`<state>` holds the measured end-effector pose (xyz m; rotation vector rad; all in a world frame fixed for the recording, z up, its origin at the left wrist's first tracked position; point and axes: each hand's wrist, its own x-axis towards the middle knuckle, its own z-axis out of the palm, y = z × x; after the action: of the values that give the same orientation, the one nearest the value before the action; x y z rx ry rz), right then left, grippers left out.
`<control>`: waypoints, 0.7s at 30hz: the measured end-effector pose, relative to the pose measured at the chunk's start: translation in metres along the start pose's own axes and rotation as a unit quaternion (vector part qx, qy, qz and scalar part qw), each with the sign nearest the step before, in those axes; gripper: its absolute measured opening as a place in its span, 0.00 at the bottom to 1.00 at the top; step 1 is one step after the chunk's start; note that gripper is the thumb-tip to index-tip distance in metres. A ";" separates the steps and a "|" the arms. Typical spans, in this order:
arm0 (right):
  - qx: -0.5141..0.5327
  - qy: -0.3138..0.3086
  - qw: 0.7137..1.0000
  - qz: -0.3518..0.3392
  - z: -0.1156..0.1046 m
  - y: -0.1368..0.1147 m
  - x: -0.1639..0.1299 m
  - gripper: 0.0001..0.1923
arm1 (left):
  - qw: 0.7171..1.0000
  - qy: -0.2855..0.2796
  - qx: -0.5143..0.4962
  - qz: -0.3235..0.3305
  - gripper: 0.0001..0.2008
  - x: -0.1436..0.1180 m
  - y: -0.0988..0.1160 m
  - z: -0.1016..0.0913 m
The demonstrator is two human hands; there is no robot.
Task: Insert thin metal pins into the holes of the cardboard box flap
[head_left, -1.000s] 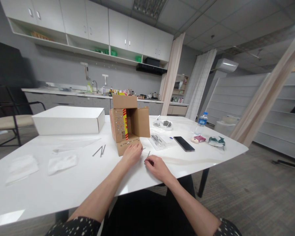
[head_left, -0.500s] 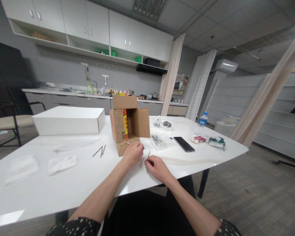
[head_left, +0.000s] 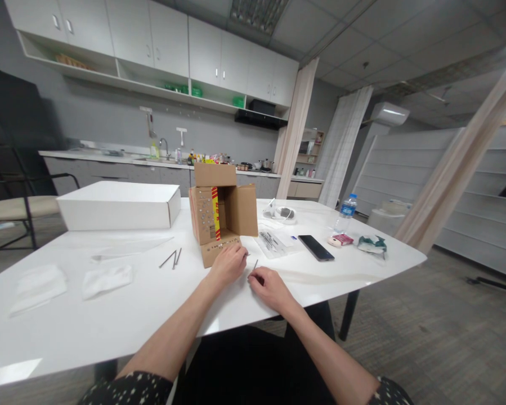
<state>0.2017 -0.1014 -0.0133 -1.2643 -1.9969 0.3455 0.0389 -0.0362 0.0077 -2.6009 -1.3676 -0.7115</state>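
An open cardboard box [head_left: 223, 211] lies on its side on the white table [head_left: 143, 304], its lower flap studded with small round heads. My left hand [head_left: 227, 264] rests just in front of that flap, fingers pinched on a thin nail whose tip shows at its right. My right hand [head_left: 266, 286] lies on the table beside it, fingers curled around another thin nail [head_left: 255, 264] that sticks up toward the box. Loose nails [head_left: 171, 259] lie on the table to the left of the box.
A white closed box [head_left: 120, 205] stands at the back left. Clear plastic bags [head_left: 107, 279] lie at the left. A bag of small parts [head_left: 272, 241], a black phone [head_left: 316, 247], a water bottle [head_left: 345, 212] and earphones [head_left: 283, 212] lie to the right. A chair [head_left: 16, 208] stands left of the table.
None beyond a slight shift of the view; both hands stay in place in front of the box.
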 end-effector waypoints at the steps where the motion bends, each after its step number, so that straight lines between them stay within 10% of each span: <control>1: 0.000 0.000 1.000 -0.001 0.000 0.000 0.000 0.08 | 1.000 0.001 -0.005 0.000 0.10 0.000 0.000 -0.001; 21: 0.009 0.003 1.000 0.007 0.002 0.004 0.000 0.09 | 0.993 -0.107 -0.044 0.008 0.10 -0.010 0.002 -0.001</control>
<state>0.2030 -0.0994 -0.0172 -1.2660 -1.9774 0.3656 0.0356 -0.0450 0.0042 -2.8238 -1.3975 -0.5146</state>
